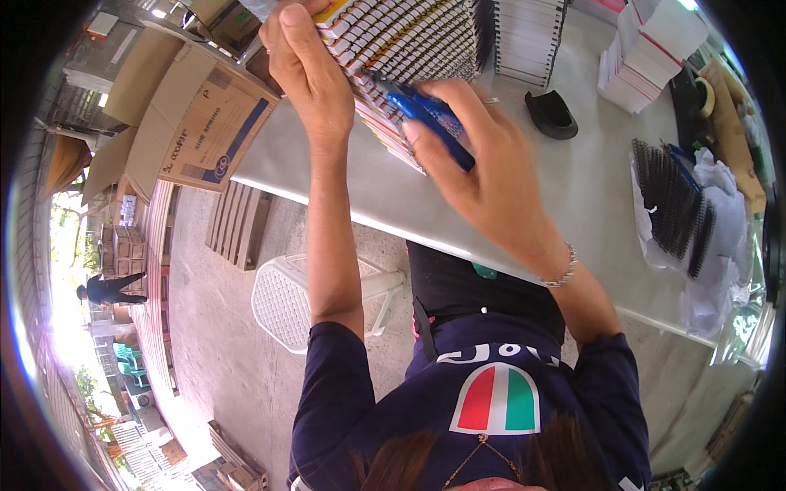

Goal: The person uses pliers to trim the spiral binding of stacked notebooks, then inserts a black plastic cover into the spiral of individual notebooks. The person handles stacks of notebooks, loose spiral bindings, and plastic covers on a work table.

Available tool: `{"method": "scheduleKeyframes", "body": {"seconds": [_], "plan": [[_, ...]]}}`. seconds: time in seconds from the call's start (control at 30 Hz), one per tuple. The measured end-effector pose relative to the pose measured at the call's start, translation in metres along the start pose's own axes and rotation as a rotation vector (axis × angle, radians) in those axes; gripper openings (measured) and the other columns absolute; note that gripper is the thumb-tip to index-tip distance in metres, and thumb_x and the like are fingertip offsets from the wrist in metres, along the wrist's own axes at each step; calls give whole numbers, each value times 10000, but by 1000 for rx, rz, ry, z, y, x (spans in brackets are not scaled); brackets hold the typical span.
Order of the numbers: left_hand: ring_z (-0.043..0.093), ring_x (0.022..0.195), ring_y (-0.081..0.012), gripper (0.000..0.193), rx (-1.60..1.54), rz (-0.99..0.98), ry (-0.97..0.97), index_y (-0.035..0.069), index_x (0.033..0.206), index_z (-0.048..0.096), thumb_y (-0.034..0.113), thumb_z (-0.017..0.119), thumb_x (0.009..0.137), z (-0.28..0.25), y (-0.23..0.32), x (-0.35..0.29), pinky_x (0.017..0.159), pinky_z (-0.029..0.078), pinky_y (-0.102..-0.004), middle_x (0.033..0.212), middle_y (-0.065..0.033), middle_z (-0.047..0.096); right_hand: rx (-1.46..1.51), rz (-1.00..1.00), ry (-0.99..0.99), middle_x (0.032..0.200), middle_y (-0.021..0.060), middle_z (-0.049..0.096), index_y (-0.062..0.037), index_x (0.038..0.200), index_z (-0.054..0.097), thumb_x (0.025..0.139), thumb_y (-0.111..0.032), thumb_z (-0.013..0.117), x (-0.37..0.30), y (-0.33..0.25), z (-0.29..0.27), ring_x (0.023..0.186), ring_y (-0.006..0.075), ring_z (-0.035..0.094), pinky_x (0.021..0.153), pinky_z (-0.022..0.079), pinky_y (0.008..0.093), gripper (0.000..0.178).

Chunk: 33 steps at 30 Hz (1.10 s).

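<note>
A tall stack of spiral-bound notebooks (417,37) stands on the grey table at the top of the view, its coiled edges facing me. My left hand (311,82) is closed on the stack's left corner, thumb uppermost; some of its fingers are hidden at the picture's upper edge. Blue-handled pliers (446,135) are gripped in my right hand (491,155), thumb on one side and fingers on the other. Their jaws touch the coil ends along the stack's near edge; which coil they meet is too small to tell.
Further stacks, one coil-bound (528,45) and one of loose pages (651,57), stand to the right. A black curved piece (550,114) and a bundle of black coils (675,196) lie on the table (589,204). Left are an open carton (209,123), a pallet (237,225), a white stool (286,303) and a distant person (115,289).
</note>
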<state>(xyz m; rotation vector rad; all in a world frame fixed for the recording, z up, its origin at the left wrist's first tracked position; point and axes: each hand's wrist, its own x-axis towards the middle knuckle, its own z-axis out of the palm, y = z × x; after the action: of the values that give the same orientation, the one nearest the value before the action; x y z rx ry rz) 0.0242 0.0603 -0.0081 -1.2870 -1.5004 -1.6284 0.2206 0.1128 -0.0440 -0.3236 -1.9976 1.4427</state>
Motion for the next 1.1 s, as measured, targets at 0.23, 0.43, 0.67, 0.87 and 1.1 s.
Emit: {"method": "scheduleKeyframes", "body": {"seconds": [0.23, 0.43, 0.67, 0.87, 1.1], "plan": [[622, 956, -168, 629, -34, 21, -3, -24, 1048, 690, 449, 278, 1103, 5, 0, 0, 901, 474, -315, 1040, -104, 684, -256, -305, 189, 1000, 108, 616, -94, 1242, 610, 910, -299, 701, -2, 10, -4, 883, 225, 567, 787, 424, 361, 400], [606, 1015, -216, 600, -16, 1, 22, -61, 1040, 695, 381, 296, 1112, 3, 3, -2, 934, 454, -340, 1096, -138, 658, -555, -509, 379, 1144, 159, 572, -131, 1294, 603, 831, -286, 768, -10, 27, 9, 1002, 318, 520, 865, 363, 443, 516], [628, 908, -155, 626, -48, 8, 15, -21, 1061, 685, 468, 296, 1098, 5, 1, -1, 852, 487, -293, 1006, -94, 680, -87, -260, 111, 1009, 152, 639, -53, 1212, 600, 921, -270, 700, -5, 27, 10, 900, 259, 614, 792, 470, 348, 377], [628, 841, -116, 639, -171, 178, 8, 8, 1040, 674, 527, 303, 1084, 0, -23, -2, 787, 499, -268, 953, -62, 676, -227, -393, 256, 1029, 178, 605, -80, 1165, 610, 894, -297, 717, -8, 24, 8, 903, 304, 583, 779, 454, 428, 364], [616, 820, -121, 649, -163, 44, 30, 5, 1047, 669, 547, 313, 1073, 2, -12, -2, 773, 496, -269, 925, -62, 664, -561, -549, 364, 1093, 169, 600, -90, 1201, 615, 858, -282, 734, -6, 35, 16, 942, 317, 564, 786, 427, 427, 411]]}}
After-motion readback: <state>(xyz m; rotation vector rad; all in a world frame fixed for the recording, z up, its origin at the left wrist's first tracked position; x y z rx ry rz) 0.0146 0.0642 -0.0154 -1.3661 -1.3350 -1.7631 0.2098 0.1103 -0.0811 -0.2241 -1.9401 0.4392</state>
